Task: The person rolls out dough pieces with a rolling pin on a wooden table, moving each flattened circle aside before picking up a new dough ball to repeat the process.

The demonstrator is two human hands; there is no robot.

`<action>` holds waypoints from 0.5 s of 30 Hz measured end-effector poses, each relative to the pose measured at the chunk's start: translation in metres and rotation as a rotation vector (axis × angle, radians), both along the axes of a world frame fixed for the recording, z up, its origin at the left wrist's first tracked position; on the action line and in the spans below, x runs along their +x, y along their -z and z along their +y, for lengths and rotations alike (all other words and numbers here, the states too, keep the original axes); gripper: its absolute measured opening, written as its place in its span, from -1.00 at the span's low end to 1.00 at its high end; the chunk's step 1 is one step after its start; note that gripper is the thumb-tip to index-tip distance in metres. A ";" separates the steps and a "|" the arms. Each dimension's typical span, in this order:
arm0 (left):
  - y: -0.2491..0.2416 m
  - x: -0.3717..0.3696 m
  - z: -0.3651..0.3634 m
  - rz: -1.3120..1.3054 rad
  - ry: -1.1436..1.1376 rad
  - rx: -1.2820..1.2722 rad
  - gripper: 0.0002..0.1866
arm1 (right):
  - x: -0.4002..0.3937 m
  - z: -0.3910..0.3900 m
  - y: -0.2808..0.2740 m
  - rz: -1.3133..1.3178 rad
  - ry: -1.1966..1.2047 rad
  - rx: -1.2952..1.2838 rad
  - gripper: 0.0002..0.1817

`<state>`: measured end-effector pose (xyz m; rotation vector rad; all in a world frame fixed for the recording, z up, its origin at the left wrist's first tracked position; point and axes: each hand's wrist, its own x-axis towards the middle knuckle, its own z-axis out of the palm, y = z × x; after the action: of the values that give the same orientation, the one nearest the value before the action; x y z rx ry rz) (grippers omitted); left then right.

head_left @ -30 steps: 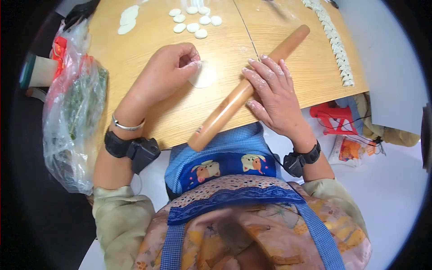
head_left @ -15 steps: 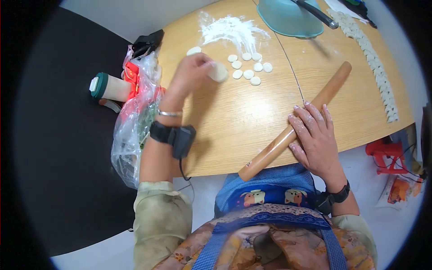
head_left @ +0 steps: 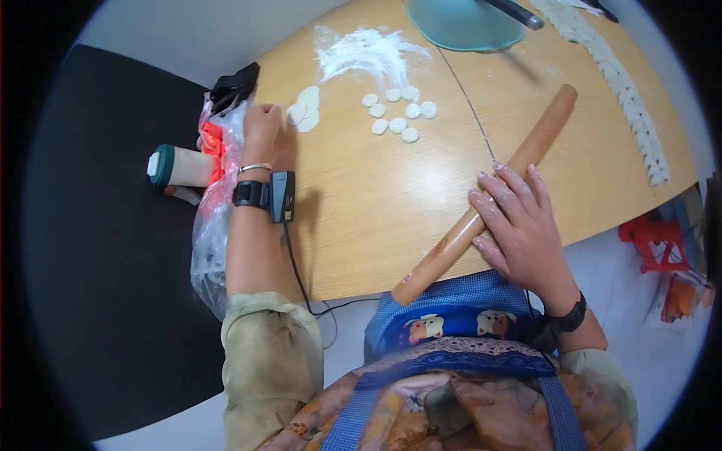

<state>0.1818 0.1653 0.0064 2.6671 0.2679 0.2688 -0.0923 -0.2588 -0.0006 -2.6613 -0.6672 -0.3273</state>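
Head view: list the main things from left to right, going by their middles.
Off-white cylinder with green end → left hand → overlapping flat dough rounds → small dough discs → rolling pin → long row of shaped dough pieces.

The room is bright, and the light seems to fall from above. A soft, pale shine sits on the bench, left of the rolling pin, and the rolling pin has a small bright streak too. Farther left of it, the left arm makes a soft, dark shadow on the wood. Past its far end, a black handle makes a fuzzy shadow. To its right, the red stool looks blurry. All around it, the view bends near a round, black rim.
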 end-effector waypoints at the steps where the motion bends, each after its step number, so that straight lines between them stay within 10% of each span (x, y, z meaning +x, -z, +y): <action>1: 0.002 0.000 -0.011 0.007 0.014 -0.006 -0.77 | 0.000 -0.001 -0.001 0.004 -0.005 -0.003 -0.35; 4: 0.003 -0.009 -0.057 -0.293 0.193 -0.098 -0.71 | 0.000 0.000 0.000 0.003 -0.007 0.004 -0.36; 6: 0.000 -0.019 -0.087 -0.184 0.700 -0.110 -0.70 | 0.001 0.000 0.000 0.001 -0.006 0.002 -0.35; 15: -0.013 -0.045 -0.127 -0.017 0.826 0.131 -0.77 | 0.000 -0.002 0.002 -0.010 -0.012 0.001 -0.35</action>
<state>0.1364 0.0378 0.0190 2.6381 -0.8659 0.0391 -0.0921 -0.2608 -0.0030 -2.6552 -0.6858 -0.3370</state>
